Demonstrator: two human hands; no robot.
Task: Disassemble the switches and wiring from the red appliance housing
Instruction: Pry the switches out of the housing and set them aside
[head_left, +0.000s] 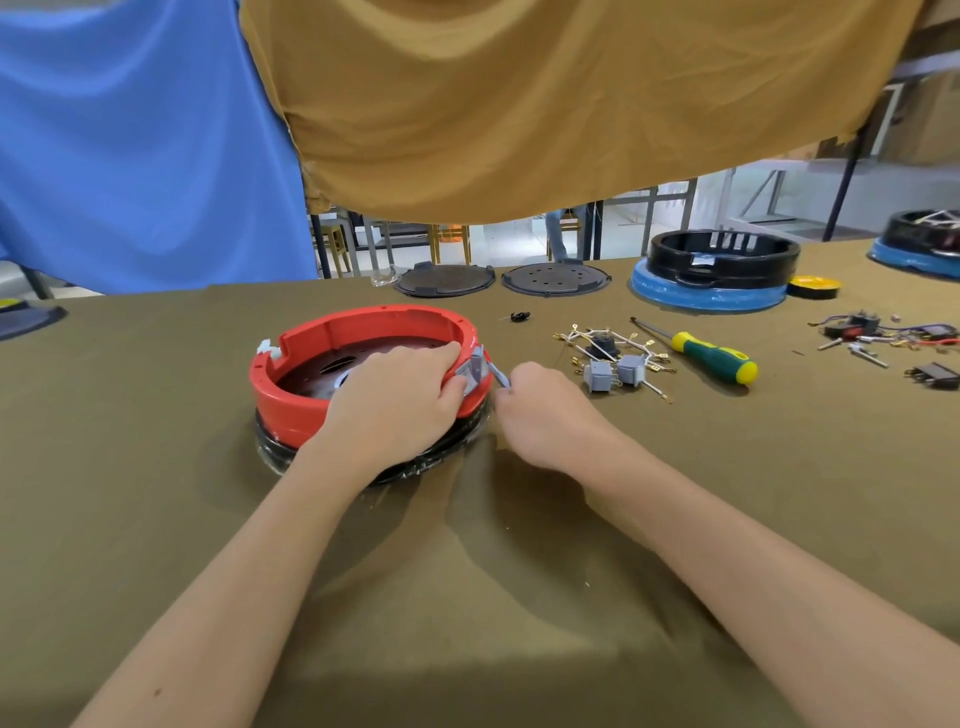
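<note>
Gripping the round red plastic housing (363, 332) rim, my left hand (400, 395) steadied it; my right hand (540, 405) pinched a grey switch piece (497, 375).

A table (156, 519) draped in olive-brown cloth carries the red housing (311, 410) on its black base near the middle, with two loose grey switches (615, 373), a tangle of white wires (608, 340) and a green-and-yellow screwdriver (701, 353) to its right. Along the far edge lie two dark round plates (447, 280), a black housing on a blue base (711, 275) and a yellow tape roll (813, 286). More switches and coloured wiring (883, 332) sit near the right edge, and a small black part (519, 316) lies behind the red housing.
</note>
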